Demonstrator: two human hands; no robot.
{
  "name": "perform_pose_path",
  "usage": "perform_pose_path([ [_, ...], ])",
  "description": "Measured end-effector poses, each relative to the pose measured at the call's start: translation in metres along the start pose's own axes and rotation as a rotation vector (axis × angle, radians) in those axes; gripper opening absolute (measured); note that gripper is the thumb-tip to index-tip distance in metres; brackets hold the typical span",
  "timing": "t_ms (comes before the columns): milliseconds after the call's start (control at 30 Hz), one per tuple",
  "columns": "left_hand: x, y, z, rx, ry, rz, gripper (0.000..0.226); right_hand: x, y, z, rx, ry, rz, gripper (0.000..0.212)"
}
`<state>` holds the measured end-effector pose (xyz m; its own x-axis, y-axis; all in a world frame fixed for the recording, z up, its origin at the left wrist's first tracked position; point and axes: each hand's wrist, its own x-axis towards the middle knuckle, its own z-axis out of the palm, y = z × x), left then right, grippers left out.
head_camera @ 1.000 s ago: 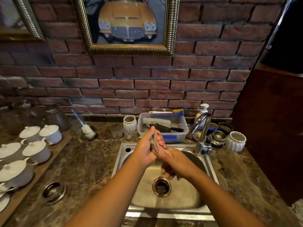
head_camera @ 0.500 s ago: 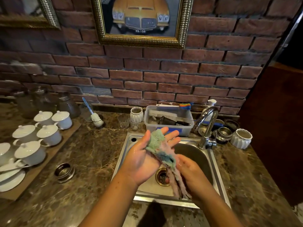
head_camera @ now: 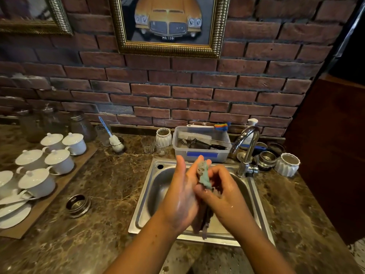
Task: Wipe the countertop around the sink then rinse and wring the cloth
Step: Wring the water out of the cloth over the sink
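A wet blue-green cloth point(head_camera: 203, 176) is pressed between my two hands above the steel sink point(head_camera: 147, 196). My left hand point(head_camera: 182, 196) lies flat against the cloth's left side, its fingers straight and pointing up. My right hand point(head_camera: 223, 190) grips the cloth from the right with curled fingers. A darker tail of the cloth point(head_camera: 204, 224) hangs down below my hands over the sink's front rim. The chrome tap point(head_camera: 246, 149) stands at the sink's back right; no water is visible running from it. Brown marble countertop point(head_camera: 102, 194) surrounds the sink.
A clear tub of brushes point(head_camera: 201, 144) sits behind the sink. White lidded cups point(head_camera: 59, 161) stand on a board at the left, with a metal ring point(head_camera: 78, 205) near them. Glasses, jars and a white ribbed pot point(head_camera: 287, 164) line the brick wall.
My left hand turned from palm-up with the cloth draped on it to pressing it sideways. My right hand rose and closed round the cloth. The view shifted down slightly.
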<state>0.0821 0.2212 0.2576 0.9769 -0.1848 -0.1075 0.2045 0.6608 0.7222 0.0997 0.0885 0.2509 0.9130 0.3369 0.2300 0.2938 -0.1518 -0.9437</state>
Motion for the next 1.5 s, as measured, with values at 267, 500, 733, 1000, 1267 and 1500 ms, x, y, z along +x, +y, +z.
perform_pose_path([
  [267, 0.004, 0.0, -0.004, 0.16, -0.088, -0.056, 0.081, 0.005, 0.012, -0.014, 0.318, 0.025, 0.183, 0.017],
  [500, 0.009, -0.004, -0.011, 0.098, -0.022, -0.088, 0.04, 0.002, 0.018, -0.02, 0.41, 0.126, 0.261, 0.014],
  [733, 0.007, -0.009, -0.004, -0.02, 0.009, -0.123, 0.067, -0.011, 0.011, -0.008, -0.017, 0.045, 0.079, 0.026],
  [1000, 0.013, -0.004, -0.02, 0.21, -0.019, -0.119, 0.044, -0.006, 0.014, -0.03, 0.535, 0.133, 0.257, 0.014],
  [1267, 0.013, 0.017, -0.029, 0.327, -0.018, -0.256, 0.039, -0.01, 0.024, -0.044, 0.706, 0.179, 0.374, 0.029],
  [1500, 0.018, 0.008, -0.017, 0.367, 0.157, -0.203, 0.03, -0.016, 0.033, -0.038, -0.333, 0.379, 0.226, 0.037],
])
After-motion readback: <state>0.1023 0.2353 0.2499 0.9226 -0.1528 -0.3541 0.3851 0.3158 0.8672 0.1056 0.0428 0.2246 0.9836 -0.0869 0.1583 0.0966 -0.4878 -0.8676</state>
